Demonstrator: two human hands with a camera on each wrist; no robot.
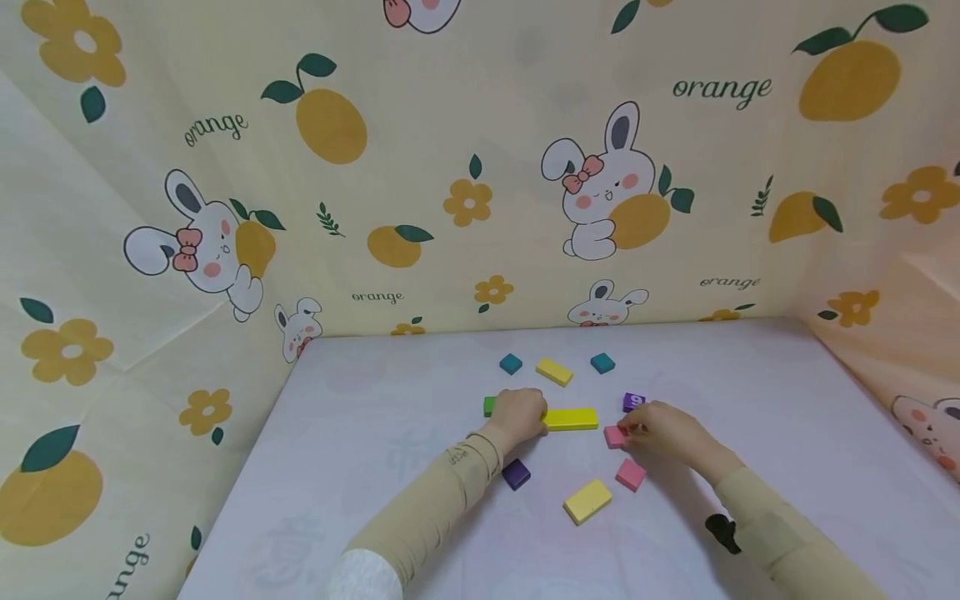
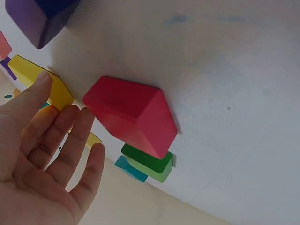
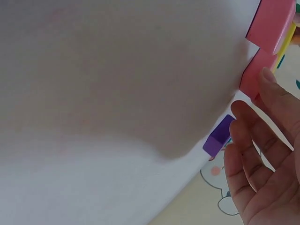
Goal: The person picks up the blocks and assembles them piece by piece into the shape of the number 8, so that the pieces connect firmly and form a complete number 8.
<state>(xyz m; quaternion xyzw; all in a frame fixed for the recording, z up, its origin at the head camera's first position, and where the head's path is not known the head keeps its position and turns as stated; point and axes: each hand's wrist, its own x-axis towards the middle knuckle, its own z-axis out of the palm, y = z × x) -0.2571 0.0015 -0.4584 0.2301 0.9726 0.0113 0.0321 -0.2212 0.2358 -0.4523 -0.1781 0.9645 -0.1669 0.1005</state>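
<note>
My left hand (image 1: 517, 417) pinches the left end of a long yellow block (image 1: 572, 419) lying on the table. In the left wrist view, its thumb and fingers are on either side of that yellow block (image 2: 58, 93). My right hand (image 1: 667, 429) pinches a pink block (image 1: 615, 437) off the yellow block's right end. The right wrist view shows the thumb against this pink block (image 3: 255, 75); the index finger's contact is partly hidden. A second pink block (image 1: 631, 475) lies nearer me. Behind the right fingers sits a purple block (image 1: 633, 402) with a white mark.
A green block (image 1: 489, 407) is partly covered by the left hand. A red block (image 2: 131, 112) shows in the left wrist view. Around them lie a dark purple block (image 1: 516, 474), yellow blocks (image 1: 588, 502) and two teal blocks (image 1: 511, 363). A patterned cloth (image 1: 465, 250) rises behind the table.
</note>
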